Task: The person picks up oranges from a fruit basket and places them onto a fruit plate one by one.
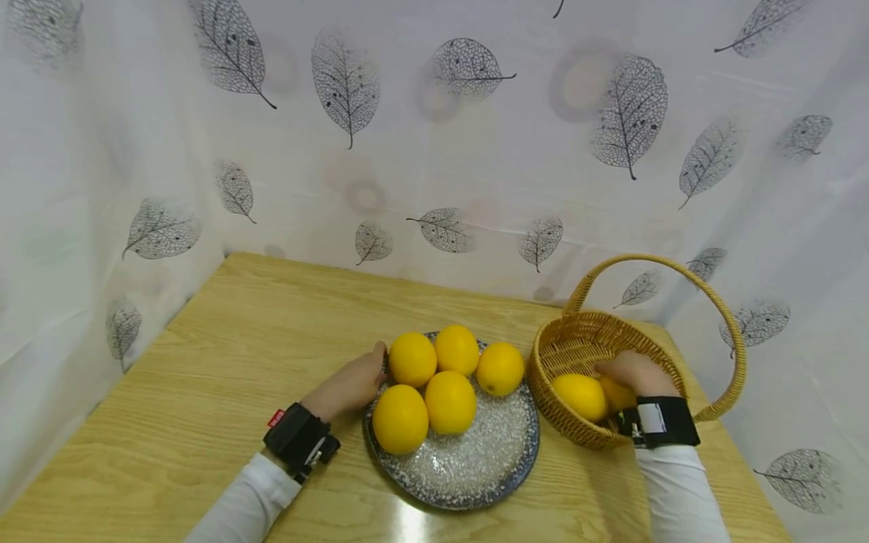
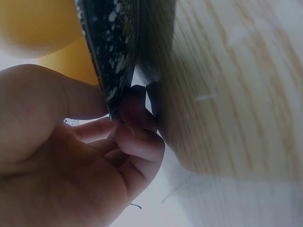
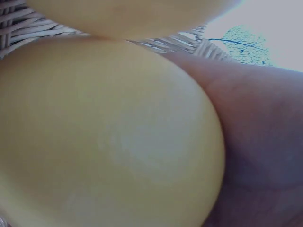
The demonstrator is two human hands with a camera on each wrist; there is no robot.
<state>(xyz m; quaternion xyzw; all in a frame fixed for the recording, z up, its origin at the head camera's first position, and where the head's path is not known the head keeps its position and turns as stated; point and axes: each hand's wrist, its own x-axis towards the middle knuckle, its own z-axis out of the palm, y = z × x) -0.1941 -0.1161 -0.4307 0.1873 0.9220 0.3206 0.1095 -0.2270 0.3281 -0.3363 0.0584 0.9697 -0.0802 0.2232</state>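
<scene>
My left hand (image 1: 349,385) grips the left rim of a round speckled plate (image 1: 489,452). In the left wrist view the thumb lies over the plate's edge (image 2: 111,52) and curled fingers are beneath it. Several oranges (image 1: 451,403) sit on the plate, mostly on its left and far side. My right hand (image 1: 638,373) reaches down into a wicker basket (image 1: 560,415) and holds an orange (image 1: 616,394); its fingertips are hidden. Another orange (image 1: 580,397) lies beside it in the basket. Close up in the right wrist view, a big orange (image 3: 113,137) rests against the palm.
The basket's tall arched handle (image 1: 729,332) rises over the right hand and leans right. Basket and plate stand close side by side on a wooden table (image 1: 271,324). A leaf-printed curtain (image 1: 407,151) hangs behind the table and along both sides.
</scene>
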